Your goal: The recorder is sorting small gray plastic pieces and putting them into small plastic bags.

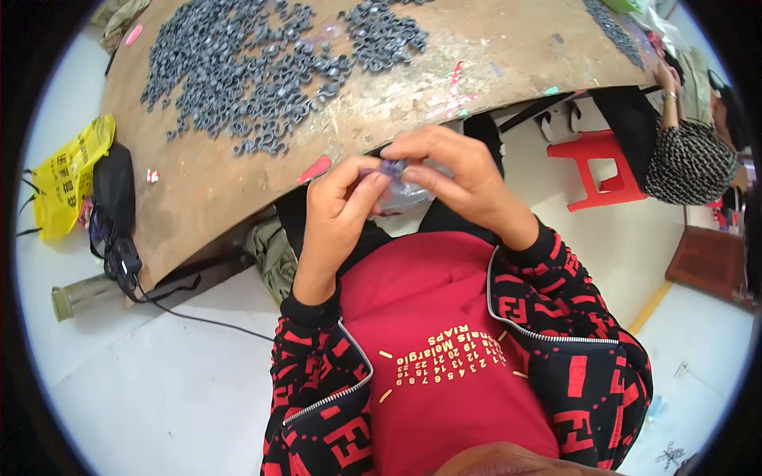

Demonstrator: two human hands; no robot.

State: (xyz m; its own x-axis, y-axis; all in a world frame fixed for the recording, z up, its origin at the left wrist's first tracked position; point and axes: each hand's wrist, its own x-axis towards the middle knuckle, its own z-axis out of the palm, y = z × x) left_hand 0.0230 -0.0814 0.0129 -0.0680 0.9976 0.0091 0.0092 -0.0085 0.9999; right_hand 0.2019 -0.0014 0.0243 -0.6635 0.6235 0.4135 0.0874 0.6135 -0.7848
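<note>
Small purple piece (pixel 394 167) mostly hidden between the fingertips of both hands; shape not readable, only a sliver of purple shows. A clear crumpled plastic bag (pixel 409 194) hangs just under it, partly covered by the right hand, contents hard to tell.

Counts: 2 hands of the wearer in view, 1 purple piece, 1 clear bag. Grey clips (pixel 238 75) lie in a wide heap on the brown table (pixel 206 190), too many and too small to count; a 2nd smaller cluster sits at the top middle and a strip of them runs at the top right rim. 1 red stool (pixel 597 168) stands on the floor right of the table, 1 yellow bag (pixel 70 176) and 1 black bag (pixel 113 190) at the table's left edge. 1 other person (pixel 689 159) sits at the right edge, cut off by the frame, 1 forearm raised to the table.

Left hand (pixel 337 210): forearm up from the lower edge, wrist bent, thumb and forefinger pinched on the purple piece. Right hand (pixel 464 178): comes in from the right, fingers curled over the top, fingertips also pinching the same piece. Both hands meet in front of the table edge, above the red shirt, touching at the fingertips.
</note>
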